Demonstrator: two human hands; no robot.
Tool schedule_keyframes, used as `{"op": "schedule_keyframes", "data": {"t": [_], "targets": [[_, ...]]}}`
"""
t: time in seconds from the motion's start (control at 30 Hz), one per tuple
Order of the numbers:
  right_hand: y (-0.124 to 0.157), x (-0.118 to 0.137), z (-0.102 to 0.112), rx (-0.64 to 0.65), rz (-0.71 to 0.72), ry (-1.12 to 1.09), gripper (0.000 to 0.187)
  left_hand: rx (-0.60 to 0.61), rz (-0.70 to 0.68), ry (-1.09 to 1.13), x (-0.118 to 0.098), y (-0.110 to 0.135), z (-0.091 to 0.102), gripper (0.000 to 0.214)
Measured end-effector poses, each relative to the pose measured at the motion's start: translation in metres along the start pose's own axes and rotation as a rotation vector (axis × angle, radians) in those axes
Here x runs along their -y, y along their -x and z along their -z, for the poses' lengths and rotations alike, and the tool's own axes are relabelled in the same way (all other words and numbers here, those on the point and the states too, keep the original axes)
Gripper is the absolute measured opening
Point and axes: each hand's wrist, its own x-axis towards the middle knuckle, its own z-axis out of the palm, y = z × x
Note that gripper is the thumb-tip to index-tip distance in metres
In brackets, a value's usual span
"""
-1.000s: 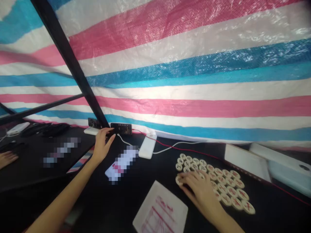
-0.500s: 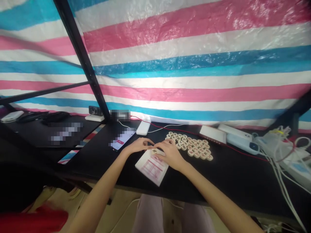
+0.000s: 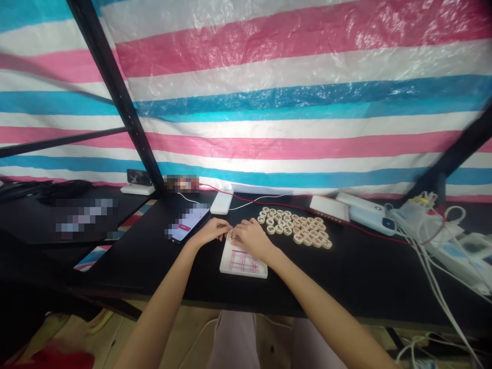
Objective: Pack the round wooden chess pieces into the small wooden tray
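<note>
A shallow white box [image 3: 243,261] with a pink-red line drawing of a grid on it sits on the black table in front of me. At its far left corner, my left hand [image 3: 211,231] has its fingers bent in and closed on the edge. My right hand [image 3: 251,239] lies over the far right part with curled fingers, covering much of that end. Fingertips of both hands almost meet there, around a small dark mark. Just right of my right hand, round xiangqi pieces [image 3: 283,224] with black or red characters lie in close rows.
Left of my hands lies a phone [image 3: 191,223] with its screen lit. Behind stand a white oblong device [image 3: 222,200] and a red cable [image 3: 261,199]. On the right are a flat white-topped box [image 3: 329,209], a pale blue device [image 3: 369,215] and tangled white cables [image 3: 423,256].
The white box has turned so its near edge lies almost level across my view. Both hands have moved slightly with it, and my right fingers have curled in closer. The view has shifted slightly.
</note>
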Motion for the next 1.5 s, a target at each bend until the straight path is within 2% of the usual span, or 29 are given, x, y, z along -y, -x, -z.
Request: {"op": "schedule_keyframes", "data": {"t": [0.17, 0.43, 0.5, 0.6, 0.67, 0.77, 0.8, 0.87, 0.93, 1.0, 1.1, 1.3, 1.5], "targets": [[0.004, 0.006, -0.002, -0.059, 0.04, 0.101, 0.016, -0.01, 0.009, -0.013, -0.002, -0.001, -0.001, 0.03], [0.014, 0.004, 0.002, -0.057, 0.02, 0.112, 0.021, -0.012, 0.023, -0.032, 0.0, -0.002, -0.002, 0.036], [0.017, 0.006, 0.004, -0.078, 0.039, 0.1, 0.021, -0.069, 0.012, -0.051, 0.002, -0.001, -0.002, 0.039], [0.021, 0.006, 0.009, -0.145, 0.041, 0.041, 0.023, -0.324, -0.032, -0.166, 0.003, 0.002, 0.002, 0.04], [0.023, 0.003, 0.011, -0.197, -0.003, -0.032, 0.024, -0.542, -0.069, -0.267, 0.003, 0.006, 0.014, 0.039], [0.021, -0.004, 0.008, -0.267, -0.111, -0.142, 0.025, -0.829, -0.062, -0.395, 0.01, 0.013, 0.047, 0.037], [0.02, -0.006, 0.006, -0.285, -0.147, -0.178, 0.025, -0.904, -0.028, -0.414, 0.016, 0.014, 0.062, 0.04], [0.017, -0.01, 0.001, -0.312, -0.208, -0.264, 0.026, -0.979, 0.076, -0.373, 0.033, 0.012, 0.092, 0.05], [0.013, -0.012, -0.003, -0.33, -0.249, -0.358, 0.03, -1.022, 0.286, -0.315, 0.052, 0.005, 0.12, 0.062], [0.01, -0.014, -0.006, -0.339, -0.281, -0.43, 0.035, -1.03, 0.354, -0.277, 0.068, -0.006, 0.141, 0.07], [0.007, -0.014, -0.009, -0.338, -0.312, -0.482, 0.038, -1.032, 0.402, -0.215, 0.081, -0.028, 0.161, 0.077], [0.007, -0.015, -0.01, -0.344, -0.329, -0.488, 0.043, -1.111, 0.483, -0.062, 0.083, -0.077, 0.178, 0.078], [0.006, -0.013, -0.003, -0.326, -0.265, -0.418, 0.044, -1.184, 0.445, 0.103, 0.086, -0.106, 0.184, 0.084]]}}
